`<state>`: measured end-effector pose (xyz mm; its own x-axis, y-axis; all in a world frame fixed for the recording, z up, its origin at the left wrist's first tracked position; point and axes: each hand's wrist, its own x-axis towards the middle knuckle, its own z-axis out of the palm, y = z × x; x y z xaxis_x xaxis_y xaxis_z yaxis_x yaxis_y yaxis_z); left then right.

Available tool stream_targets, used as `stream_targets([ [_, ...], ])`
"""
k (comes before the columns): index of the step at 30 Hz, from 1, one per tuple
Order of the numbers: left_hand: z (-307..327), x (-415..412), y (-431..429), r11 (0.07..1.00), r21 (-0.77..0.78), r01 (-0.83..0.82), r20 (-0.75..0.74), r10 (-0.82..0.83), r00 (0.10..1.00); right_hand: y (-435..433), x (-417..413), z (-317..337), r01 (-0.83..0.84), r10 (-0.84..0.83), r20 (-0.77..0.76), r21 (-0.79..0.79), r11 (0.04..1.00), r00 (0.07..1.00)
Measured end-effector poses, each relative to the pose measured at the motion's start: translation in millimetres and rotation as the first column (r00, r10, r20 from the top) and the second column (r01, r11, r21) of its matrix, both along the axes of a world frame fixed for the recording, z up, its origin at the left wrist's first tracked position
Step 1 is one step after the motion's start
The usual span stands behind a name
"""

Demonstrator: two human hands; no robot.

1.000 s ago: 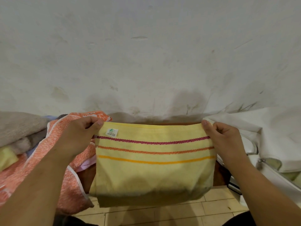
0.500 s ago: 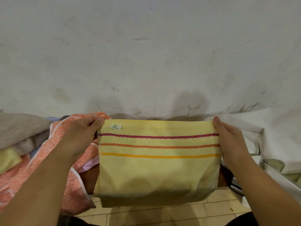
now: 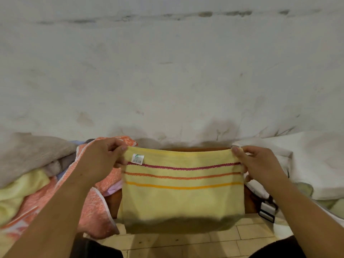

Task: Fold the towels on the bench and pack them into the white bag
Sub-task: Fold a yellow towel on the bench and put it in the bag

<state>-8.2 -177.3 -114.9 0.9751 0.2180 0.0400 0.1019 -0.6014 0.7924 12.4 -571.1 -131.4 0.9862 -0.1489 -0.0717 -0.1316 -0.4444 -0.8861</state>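
A yellow towel (image 3: 182,200) with three stripes, magenta, orange and gold, hangs doubled in front of me above the brown bench (image 3: 248,202). My left hand (image 3: 104,159) pinches its top left corner next to a small white label. Its top right corner is pinched by my right hand (image 3: 258,164). The towel's lower fold hangs past the bench's front edge. The white bag (image 3: 312,164) lies on the right, its mouth partly open with something pale green inside.
A heap of unfolded towels lies at the left: a grey one (image 3: 31,155), an orange patterned one (image 3: 96,211) and a pale yellow one (image 3: 20,192). A black-and-white strap buckle (image 3: 268,211) hangs by the bag. A stained white wall stands behind; tiled floor below.
The view has tilted, so towel and hands sit lower in frame. Both hands keep their pinch on the top corners; the label has flipped back into full view.
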Motion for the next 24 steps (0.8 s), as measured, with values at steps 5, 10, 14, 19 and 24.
stream_targets([
  [5, 73.8, 3.5, 5.2, 0.967, -0.255, -0.011, 0.254, 0.078, 0.964, 15.6, 5.2, 68.6, -0.033, -0.038, 0.237, 0.285, 0.958, 0.971],
  [10, 158.1, -21.9, 1.0, 0.979, -0.206, 0.014, 0.552, 0.104, 0.827, 23.6, -9.8, 131.9, -0.071, -0.133, 0.591, 0.309, 0.949, 0.796],
  [14, 158.6, -66.8, -6.0, 1.000, -0.015, 0.011, 0.527, -0.002, 0.850, 20.2, -36.9, 131.7, -0.060, -0.139, 0.606, 0.295, 0.954, 0.783],
  [19, 75.7, -109.4, -9.1, 0.982, 0.189, 0.011, 0.247, -0.059, 0.967, -2.0, -78.5, 61.6, -0.007, -0.047, 0.363, 0.145, 0.989, 0.930],
  [24, -13.2, -136.1, -8.1, 0.964, 0.242, 0.110, -0.034, -0.105, 0.994, -21.2, -112.3, -27.1, -0.148, 0.153, 0.002, -0.227, 0.963, 0.988],
])
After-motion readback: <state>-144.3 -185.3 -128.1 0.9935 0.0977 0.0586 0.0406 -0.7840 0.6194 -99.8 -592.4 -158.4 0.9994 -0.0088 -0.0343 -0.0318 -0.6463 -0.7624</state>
